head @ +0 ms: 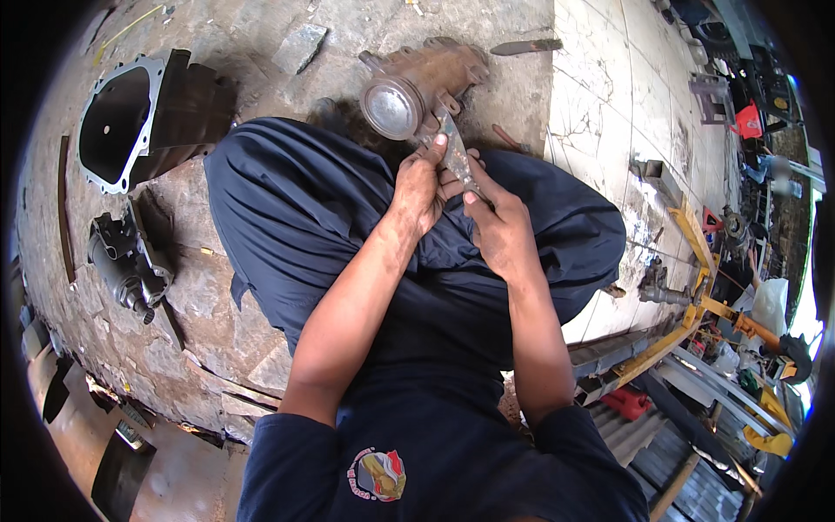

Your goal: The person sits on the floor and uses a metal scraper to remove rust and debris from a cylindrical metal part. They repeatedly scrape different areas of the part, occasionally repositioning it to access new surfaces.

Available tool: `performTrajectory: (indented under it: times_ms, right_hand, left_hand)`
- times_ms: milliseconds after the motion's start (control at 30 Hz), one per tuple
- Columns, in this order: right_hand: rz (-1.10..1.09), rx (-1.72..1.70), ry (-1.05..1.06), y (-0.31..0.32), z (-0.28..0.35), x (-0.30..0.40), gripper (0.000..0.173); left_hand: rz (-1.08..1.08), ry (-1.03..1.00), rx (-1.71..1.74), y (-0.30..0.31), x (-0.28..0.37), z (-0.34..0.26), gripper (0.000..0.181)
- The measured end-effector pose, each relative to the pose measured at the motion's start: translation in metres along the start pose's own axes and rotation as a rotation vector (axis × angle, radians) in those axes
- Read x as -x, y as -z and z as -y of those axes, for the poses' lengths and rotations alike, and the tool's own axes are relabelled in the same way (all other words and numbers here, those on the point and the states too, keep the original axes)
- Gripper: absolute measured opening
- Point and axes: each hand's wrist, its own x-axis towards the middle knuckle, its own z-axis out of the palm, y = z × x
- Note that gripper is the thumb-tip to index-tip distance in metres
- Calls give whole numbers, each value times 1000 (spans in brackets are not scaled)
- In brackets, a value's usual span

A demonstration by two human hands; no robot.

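Between my hands is a flat, stained metal strip [456,151], its blade-like shape pointing up toward a rusty cast-metal housing [450,68]. My left hand [421,186] grips the strip near its middle, thumb laid flat on its face. Lower down, the fingers and thumb of my right hand [501,225] pinch the strip's near end. The housing lies on the ground just beyond my crossed legs, its round capped end [390,107] turned toward me. The strip's far tip overlaps a lug of the housing; whether they touch, I cannot tell.
To the left lie a large open casting with a bright flange [151,130], a smaller mechanical assembly [124,261] and a thin bar [64,209]. A stone slab [300,49] and a dark blade-like tool [527,47] lie ahead. A yellow metal frame [695,238] stands at right.
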Motion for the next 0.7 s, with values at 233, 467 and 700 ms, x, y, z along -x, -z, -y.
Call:
performTrajectory:
  times_ms: [233, 467, 700]
  right_hand:
    - [-85, 192, 113, -1, 25, 2, 47]
    - [-98, 280, 73, -4, 41, 12, 49]
    - [-142, 423, 220, -16, 46, 5, 47]
  left_hand:
    - [39, 26, 99, -2, -4, 1, 50]
    - [117, 125, 163, -3, 1, 1, 53]
    - [342, 150, 306, 16, -12, 4, 49]
